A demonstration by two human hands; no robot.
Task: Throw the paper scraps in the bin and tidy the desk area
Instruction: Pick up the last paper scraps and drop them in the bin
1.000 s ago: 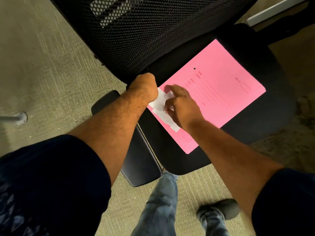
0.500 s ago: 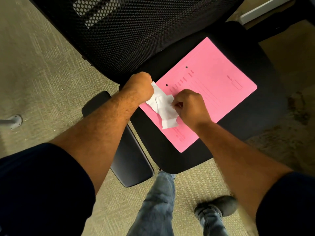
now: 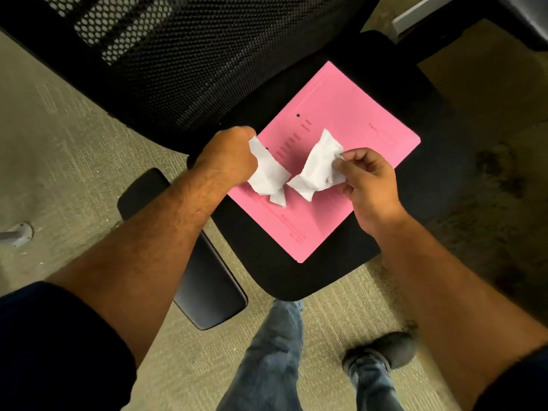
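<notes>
Two crumpled white paper scraps hang above a pink folder (image 3: 350, 120) that lies on the black seat of an office chair (image 3: 415, 185). My left hand (image 3: 228, 157) is closed in a fist on the left scrap (image 3: 268, 175). My right hand (image 3: 370, 179) pinches the right scrap (image 3: 318, 166) between thumb and fingers. The two scraps nearly meet at their lower tips over the folder. No bin is in view.
The chair's mesh backrest (image 3: 184, 54) fills the top left, and its armrest (image 3: 207, 280) sticks out under my left forearm. Carpet surrounds the chair. My jeans leg (image 3: 272, 357) and dark shoe (image 3: 382, 351) stand below; a metal post base (image 3: 17, 235) is at far left.
My hands have pulled apart, each lifting a white scrap off the pink folder; before, both hands were close together on one white bundle. My right hand moved right.
</notes>
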